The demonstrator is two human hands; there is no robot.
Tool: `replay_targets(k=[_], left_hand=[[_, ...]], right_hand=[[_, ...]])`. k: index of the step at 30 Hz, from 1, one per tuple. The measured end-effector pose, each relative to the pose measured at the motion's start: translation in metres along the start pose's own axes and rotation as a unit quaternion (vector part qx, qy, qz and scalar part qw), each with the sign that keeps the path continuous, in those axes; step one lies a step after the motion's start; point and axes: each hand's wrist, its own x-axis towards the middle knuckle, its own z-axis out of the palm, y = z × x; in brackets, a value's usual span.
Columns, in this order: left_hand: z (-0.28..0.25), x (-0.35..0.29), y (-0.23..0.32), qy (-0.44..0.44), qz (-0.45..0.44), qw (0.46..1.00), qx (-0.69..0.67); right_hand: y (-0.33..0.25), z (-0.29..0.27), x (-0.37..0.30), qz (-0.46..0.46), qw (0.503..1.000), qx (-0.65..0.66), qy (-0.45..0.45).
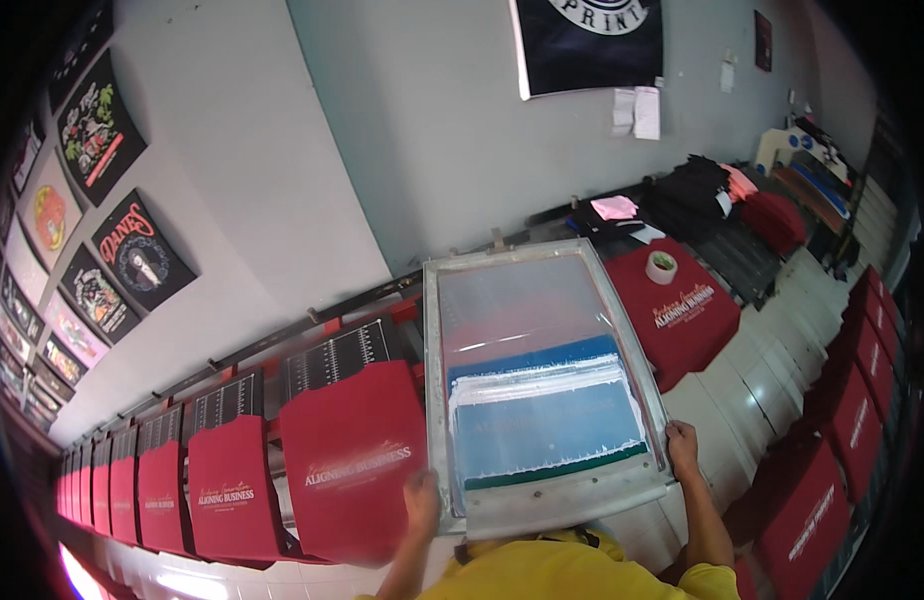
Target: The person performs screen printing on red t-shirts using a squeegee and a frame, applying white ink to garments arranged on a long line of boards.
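Note:
In front of my body is a large screen printing frame (433,350) with a pale metal rim. Its mesh carries a blue stencil area (537,425), with streaks of white ink (532,380) across the upper part and along the sides. My left hand (420,498) is closed on the frame's lower left edge. On the lower right edge, my right hand (681,447) is closed too. Just left of the frame, a red shirt (352,425) with pale print lies on a platen. Another printed red shirt (672,300) lies to the right, partly covered by the frame.
A roll of tape (661,266) sits on the right shirt. More red shirts (232,485) on platens run off leftward, and others (802,510) stand along the right side. Dark folded clothes (687,195) lie at the back right. A grey wall (422,150) rises behind.

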Motion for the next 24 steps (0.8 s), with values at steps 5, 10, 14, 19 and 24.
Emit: replay_targets(k=[5,10,14,19,24], left_hand=[[0.032,-0.021,0.012,0.042,-0.019,0.999,-0.011],[0.061,-0.018,0.007,0.097,-0.032,0.995,0.003],[0.074,-0.016,-0.002,0.134,-0.019,0.989,0.054],[0.091,-0.012,0.004,0.134,-0.069,0.987,0.054],[0.095,-0.011,0.002,0.147,-0.046,0.985,0.078]], right_hand=[[-0.009,0.003,0.064,-0.007,0.997,-0.025,-0.068],[0.012,0.02,0.123,-0.062,0.994,-0.025,-0.088],[0.001,0.027,0.143,-0.066,0.991,-0.02,-0.118],[0.001,0.029,0.17,-0.093,0.985,-0.067,-0.133],[-0.008,0.028,0.168,-0.091,0.986,-0.036,-0.136]])
